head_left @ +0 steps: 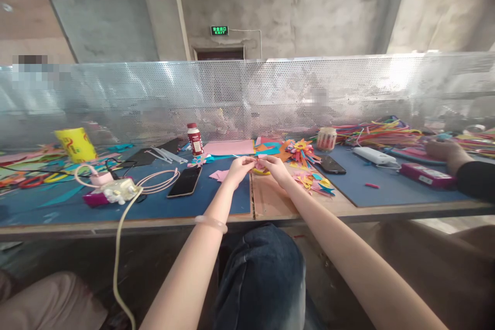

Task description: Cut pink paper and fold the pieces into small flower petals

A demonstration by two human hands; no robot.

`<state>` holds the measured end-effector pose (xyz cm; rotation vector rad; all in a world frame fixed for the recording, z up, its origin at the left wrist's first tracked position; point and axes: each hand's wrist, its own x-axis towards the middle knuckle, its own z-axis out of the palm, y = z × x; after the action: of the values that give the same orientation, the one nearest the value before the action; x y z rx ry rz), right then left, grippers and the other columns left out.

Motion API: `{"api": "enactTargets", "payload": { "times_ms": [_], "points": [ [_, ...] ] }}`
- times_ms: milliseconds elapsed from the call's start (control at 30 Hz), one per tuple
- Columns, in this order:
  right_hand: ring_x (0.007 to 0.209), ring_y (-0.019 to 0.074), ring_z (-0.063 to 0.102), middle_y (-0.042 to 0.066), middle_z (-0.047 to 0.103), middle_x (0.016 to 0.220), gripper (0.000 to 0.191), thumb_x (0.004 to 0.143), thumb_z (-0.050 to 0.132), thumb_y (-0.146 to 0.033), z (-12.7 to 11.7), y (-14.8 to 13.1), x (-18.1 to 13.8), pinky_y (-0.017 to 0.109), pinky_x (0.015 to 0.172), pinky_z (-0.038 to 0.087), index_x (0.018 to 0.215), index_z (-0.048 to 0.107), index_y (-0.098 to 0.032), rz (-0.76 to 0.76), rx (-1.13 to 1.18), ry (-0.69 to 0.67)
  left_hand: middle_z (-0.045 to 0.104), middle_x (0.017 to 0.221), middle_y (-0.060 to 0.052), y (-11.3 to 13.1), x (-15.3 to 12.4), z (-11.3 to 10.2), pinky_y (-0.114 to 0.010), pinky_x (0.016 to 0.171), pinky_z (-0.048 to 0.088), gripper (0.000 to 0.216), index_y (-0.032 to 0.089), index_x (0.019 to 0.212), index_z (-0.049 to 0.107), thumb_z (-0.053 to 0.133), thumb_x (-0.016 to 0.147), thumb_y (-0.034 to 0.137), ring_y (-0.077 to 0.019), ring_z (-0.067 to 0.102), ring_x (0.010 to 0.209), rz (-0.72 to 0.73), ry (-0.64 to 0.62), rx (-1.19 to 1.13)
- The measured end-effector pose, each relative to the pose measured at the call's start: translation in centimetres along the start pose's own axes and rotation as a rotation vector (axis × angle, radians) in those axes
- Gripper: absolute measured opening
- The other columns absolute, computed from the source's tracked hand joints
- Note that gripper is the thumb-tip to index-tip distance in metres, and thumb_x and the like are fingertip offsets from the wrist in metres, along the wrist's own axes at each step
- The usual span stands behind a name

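Note:
Over the middle of the table, both my hands meet at a small pink paper piece [259,165]. The fingers of my left hand [239,169] are pinched on its left side. My right hand [276,169] pinches it from the right. Fingers hide much of the piece, so its exact shape cannot be made out. Folded pink paper [218,175] lies just left of my left hand. Beyond my right hand stands a many-coloured paper flower [301,151], and cut paper strips [314,183] in yellow, pink and blue lie nearer me.
A black phone [184,182], a red-capped bottle [195,139] and a power strip with cables [116,191] are at left. To the right lie another phone [332,164], a white power strip [374,155] and a co-worker's hand [444,152]. A perforated metal screen [270,98] borders the back.

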<state>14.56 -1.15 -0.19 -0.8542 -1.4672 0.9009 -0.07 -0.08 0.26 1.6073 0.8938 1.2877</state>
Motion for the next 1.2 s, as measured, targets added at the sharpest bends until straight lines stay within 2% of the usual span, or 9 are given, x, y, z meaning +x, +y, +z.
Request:
{"api": "enactTargets", "payload": {
  "times_ms": [133,333,533,800,1200],
  "points": [
    [0.062,0.0131,0.053,0.002,0.060,0.065,0.023,0.065,0.058,-0.039,-0.1,0.3,0.1,0.025,0.059,0.040,0.068,0.059,-0.016,-0.041,-0.052,0.010,0.066,0.083,-0.007,0.1,-0.1,0.1,-0.025,0.064,0.046,0.023,0.013,0.084,0.061,0.063,0.067,0.028,-0.0147,0.060,0.074,-0.019,-0.007,0.003],
    [0.061,0.0123,0.053,0.001,0.059,0.065,0.026,0.066,0.058,-0.040,-0.1,0.4,0.2,0.023,0.056,0.041,0.072,0.061,-0.015,-0.031,-0.042,0.008,0.064,0.081,-0.006,0.0,-0.3,0.3,-0.023,0.060,0.044,0.025,0.013,0.083,0.060,0.066,0.063,0.028,-0.0138,0.059,0.070,0.012,-0.120,0.015],
    [0.065,0.0130,0.056,0.003,0.062,0.073,0.035,0.072,0.051,-0.048,-0.2,0.6,0.3,0.023,0.057,0.042,0.077,0.061,-0.015,0.002,-0.004,0.007,0.065,0.084,-0.008,-0.2,0.0,0.3,-0.027,0.065,0.046,0.023,0.012,0.081,0.061,0.065,0.064,0.026,-0.0150,0.060,0.073,-0.029,-0.076,-0.023],
    [0.064,0.0124,0.055,0.002,0.061,0.069,0.025,0.065,0.060,-0.038,-0.1,0.6,0.3,0.023,0.057,0.042,0.073,0.061,-0.014,-0.007,-0.035,0.011,0.065,0.075,-0.006,-0.1,-0.1,0.3,-0.028,0.066,0.046,0.025,0.012,0.079,0.062,0.068,0.062,0.029,-0.0144,0.059,0.066,-0.016,-0.062,0.028],
    [0.064,0.0125,0.055,0.002,0.061,0.069,0.024,0.069,0.055,-0.037,-0.4,1.2,0.6,0.023,0.058,0.043,0.073,0.063,-0.014,-0.019,-0.071,-0.020,0.065,0.076,-0.005,-0.5,0.1,0.2,-0.028,0.067,0.046,0.021,0.013,0.077,0.060,0.067,0.062,0.026,-0.0140,0.059,0.067,0.001,-0.049,0.012]
  ]
}}
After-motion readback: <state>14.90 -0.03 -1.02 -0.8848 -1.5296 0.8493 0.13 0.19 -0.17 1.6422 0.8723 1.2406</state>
